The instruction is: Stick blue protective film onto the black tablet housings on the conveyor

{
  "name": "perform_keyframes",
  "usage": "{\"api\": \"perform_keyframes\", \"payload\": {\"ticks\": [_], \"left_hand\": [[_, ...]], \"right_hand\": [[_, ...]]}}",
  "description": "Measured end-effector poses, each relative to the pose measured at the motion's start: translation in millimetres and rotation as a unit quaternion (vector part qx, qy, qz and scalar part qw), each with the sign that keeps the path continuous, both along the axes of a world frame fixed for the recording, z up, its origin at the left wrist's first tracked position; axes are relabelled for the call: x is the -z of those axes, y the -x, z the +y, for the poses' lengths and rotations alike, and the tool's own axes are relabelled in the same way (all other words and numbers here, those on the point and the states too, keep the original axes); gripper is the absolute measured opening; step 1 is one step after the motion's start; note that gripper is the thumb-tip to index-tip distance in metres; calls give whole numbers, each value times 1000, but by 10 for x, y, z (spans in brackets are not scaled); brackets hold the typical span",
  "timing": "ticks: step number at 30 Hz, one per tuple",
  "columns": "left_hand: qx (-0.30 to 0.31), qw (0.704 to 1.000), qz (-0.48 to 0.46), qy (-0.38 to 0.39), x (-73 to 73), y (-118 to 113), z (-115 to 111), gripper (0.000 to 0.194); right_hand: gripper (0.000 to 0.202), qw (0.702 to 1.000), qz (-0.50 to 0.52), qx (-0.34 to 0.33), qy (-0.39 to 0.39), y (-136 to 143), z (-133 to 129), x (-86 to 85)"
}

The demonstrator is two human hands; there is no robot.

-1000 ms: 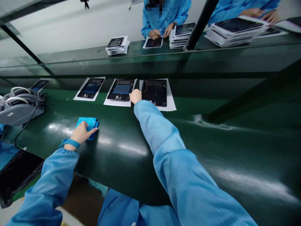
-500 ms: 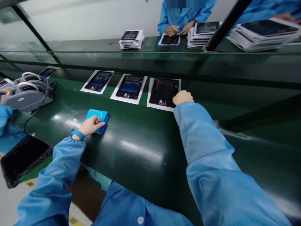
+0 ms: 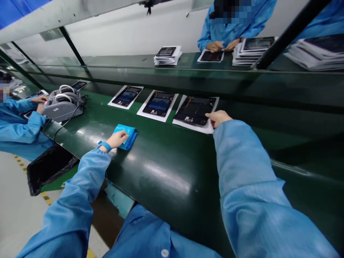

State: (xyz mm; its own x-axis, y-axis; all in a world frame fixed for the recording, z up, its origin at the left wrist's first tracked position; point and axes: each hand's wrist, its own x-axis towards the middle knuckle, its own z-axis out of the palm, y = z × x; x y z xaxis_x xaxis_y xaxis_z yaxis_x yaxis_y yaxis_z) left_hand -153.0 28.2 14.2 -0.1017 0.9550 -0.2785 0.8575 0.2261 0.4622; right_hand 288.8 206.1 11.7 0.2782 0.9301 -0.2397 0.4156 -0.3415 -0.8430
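Note:
My left hand (image 3: 117, 139) rests on a shiny blue folded packet (image 3: 126, 130), its fingers curled in against the top. What the packet is made of I cannot make out. Out to the right, my right hand (image 3: 219, 117) pinches the right edge of an opened black tablet (image 3: 195, 109) that lies on a sheet of white paper (image 3: 185, 124). The tablet sits askew on that sheet, its inner parts facing up. Left of it, a second tablet (image 3: 158, 104) and a third tablet (image 3: 127, 96), each with a blue rectangle inside, lie on white sheets.
A grey machine with two white rings (image 3: 64, 104) stands at the left, its cable trailing, beside a co-worker's sleeve (image 3: 20, 125). Stacks of tablets and paper (image 3: 168, 55) line the raised shelf (image 3: 120, 61). Behind it, another person's hands (image 3: 215, 46) touch a tablet. A black-lined bin (image 3: 48, 168) hangs below left.
My right hand has gone from a fist beside the tablet to a pinch on its edge, and the tablet has turned on its paper. The view has shifted; my left hand stays at the packet.

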Motion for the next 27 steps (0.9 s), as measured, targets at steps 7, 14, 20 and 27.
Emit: {"api": "perform_keyframes", "payload": {"ticks": [7, 14, 20, 27], "left_hand": [[-22, 998, -64, 16, -117, 47, 45, 28], [-35, 992, -117, 20, -227, 11, 97, 29], [-64, 995, -61, -49, -493, 1, -17, 25], [12, 959, -86, -269, -629, -855, -693, 25]], "right_hand": [[13, 980, 194, 37, -11, -72, -474, -37], [24, 957, 287, -53, 5, -287, -2209, 31], [43, 985, 30, -171, -3, -511, -3082, 235], [50, 937, -178, -221, -204, 133, -3186, -125]]}}
